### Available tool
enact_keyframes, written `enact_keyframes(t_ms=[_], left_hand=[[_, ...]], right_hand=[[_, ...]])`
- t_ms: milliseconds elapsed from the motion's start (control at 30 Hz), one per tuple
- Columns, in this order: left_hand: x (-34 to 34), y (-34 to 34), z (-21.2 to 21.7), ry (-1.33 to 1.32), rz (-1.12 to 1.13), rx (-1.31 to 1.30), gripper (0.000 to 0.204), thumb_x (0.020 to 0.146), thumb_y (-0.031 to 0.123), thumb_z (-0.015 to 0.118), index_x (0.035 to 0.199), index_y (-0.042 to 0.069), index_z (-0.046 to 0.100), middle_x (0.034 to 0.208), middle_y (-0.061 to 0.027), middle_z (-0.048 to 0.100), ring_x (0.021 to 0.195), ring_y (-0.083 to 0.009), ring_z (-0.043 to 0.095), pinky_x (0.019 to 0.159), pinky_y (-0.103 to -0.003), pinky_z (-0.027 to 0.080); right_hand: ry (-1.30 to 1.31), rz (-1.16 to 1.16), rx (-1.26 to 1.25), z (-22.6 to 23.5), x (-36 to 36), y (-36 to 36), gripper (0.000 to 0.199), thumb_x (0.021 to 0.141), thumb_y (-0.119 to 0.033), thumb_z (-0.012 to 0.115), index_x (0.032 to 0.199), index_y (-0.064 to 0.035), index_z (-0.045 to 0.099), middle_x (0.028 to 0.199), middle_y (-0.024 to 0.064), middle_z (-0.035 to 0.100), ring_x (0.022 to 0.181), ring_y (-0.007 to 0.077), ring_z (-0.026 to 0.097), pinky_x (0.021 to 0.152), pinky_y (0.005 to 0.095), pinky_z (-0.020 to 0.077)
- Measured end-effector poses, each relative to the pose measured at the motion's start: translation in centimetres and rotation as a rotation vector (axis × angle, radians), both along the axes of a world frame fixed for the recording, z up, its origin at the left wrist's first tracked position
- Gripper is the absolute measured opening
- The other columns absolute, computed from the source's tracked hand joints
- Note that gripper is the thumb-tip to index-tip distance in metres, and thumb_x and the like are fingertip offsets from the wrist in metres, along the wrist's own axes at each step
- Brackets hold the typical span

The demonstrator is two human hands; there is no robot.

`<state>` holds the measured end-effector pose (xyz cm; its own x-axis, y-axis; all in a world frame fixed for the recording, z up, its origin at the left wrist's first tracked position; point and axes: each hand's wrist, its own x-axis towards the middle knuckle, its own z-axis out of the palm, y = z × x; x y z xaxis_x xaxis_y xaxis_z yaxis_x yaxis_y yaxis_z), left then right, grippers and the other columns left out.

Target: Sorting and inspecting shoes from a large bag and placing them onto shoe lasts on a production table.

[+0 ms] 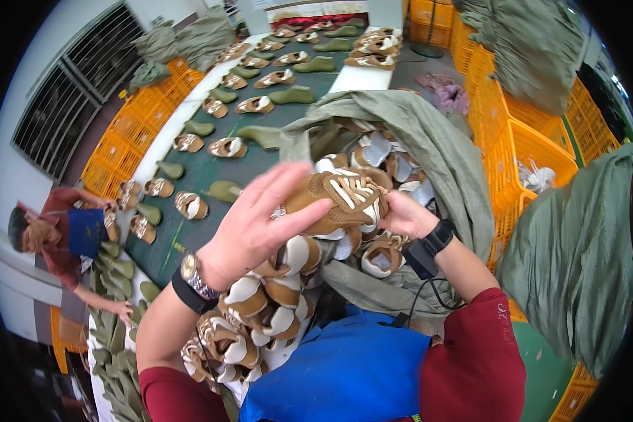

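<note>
A brown lace-up shoe (pixel 341 200) with cream laces is held up in front of me, its toe toward the left. My right hand (pixel 406 215) pinches its heel end by the opening. My left hand (pixel 264 214) is at the toe, fingers stretched out and slightly blurred, the thumb lying against the upper. Behind the shoe gapes a grey-green sack (pixel 451 165) with several similar shoes in it. Below my left wrist a pile of brown and white shoes (pixel 243 302) rests on the white table edge.
A green conveyor belt (pixel 260 172) carries rows of shoes and green shoe lasts (pixel 292 95). More lasts (pixel 116 344) are heaped at lower left, where a co-worker (pixel 63 228) handles a shoe. Orange crates (pixel 503 133) and a draped sack (pixel 570 260) flank the right.
</note>
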<state>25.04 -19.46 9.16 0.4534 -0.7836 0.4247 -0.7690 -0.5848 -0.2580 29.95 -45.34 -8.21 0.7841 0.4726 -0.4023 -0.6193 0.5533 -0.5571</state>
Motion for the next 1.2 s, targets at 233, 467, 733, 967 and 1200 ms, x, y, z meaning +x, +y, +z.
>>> enact_keyframes(t_ms=[233,467,733,967,1200], left_hand=[[-1.9,6.5,1.6,0.209,0.317,-0.528,0.015,0.076,0.013,0.064,0.083,0.001,0.059,0.067,-0.0087,0.059,0.065,-0.0227,0.060,0.060,-0.029,0.048],[-4.1,11.9,0.5,0.867,0.368,-1.140,0.043,0.093,0.037,0.041,0.087,-0.001,0.060,0.073,-0.0014,0.061,0.065,-0.0065,0.057,0.057,-0.021,0.047],[-6.6,13.6,-1.1,1.038,0.280,-1.645,0.046,0.092,0.039,0.040,0.104,-0.002,0.056,0.089,-0.0052,0.062,0.078,-0.0110,0.060,0.070,-0.026,0.050],[-12.4,19.7,-2.4,0.933,0.791,-1.403,0.057,0.088,0.033,0.050,0.133,0.006,0.027,0.117,-0.0112,0.045,0.100,-0.0210,0.052,0.081,-0.035,0.048],[-19.8,16.2,-3.9,1.492,0.099,-2.005,0.048,0.091,0.042,0.042,0.128,0.013,0.034,0.123,-0.0068,0.045,0.108,-0.0208,0.049,0.090,-0.039,0.043]], right_hand=[[-0.627,0.334,-0.217,4.7,-2.1,2.7,0.080,0.082,-0.057,0.048,0.139,-0.0113,0.015,0.126,0.0112,0.042,0.083,0.0232,0.061,0.064,0.0250,0.0520],[-0.722,0.223,-0.163,7.6,-4.2,6.2,0.082,0.070,-0.014,0.070,0.135,-0.0059,0.020,0.120,0.0075,0.043,0.104,0.0138,0.047,0.078,0.0261,0.0445],[-0.656,0.313,0.026,8.4,-4.3,9.5,0.068,0.067,-0.008,0.067,0.126,-0.0054,0.033,0.117,0.0062,0.046,0.108,0.0146,0.046,0.091,0.0276,0.0370],[-1.067,0.054,-0.539,8.8,-5.9,17.2,0.062,0.067,-0.012,0.071,0.117,-0.0041,0.037,0.110,0.0088,0.046,0.094,0.0154,0.053,0.073,0.0253,0.0480],[-2.271,0.063,-0.713,13.8,-14.0,28.1,0.070,0.058,-0.018,0.075,0.119,-0.0049,0.043,0.120,0.0142,0.041,0.096,0.0334,0.045,0.082,0.0387,0.0430]])
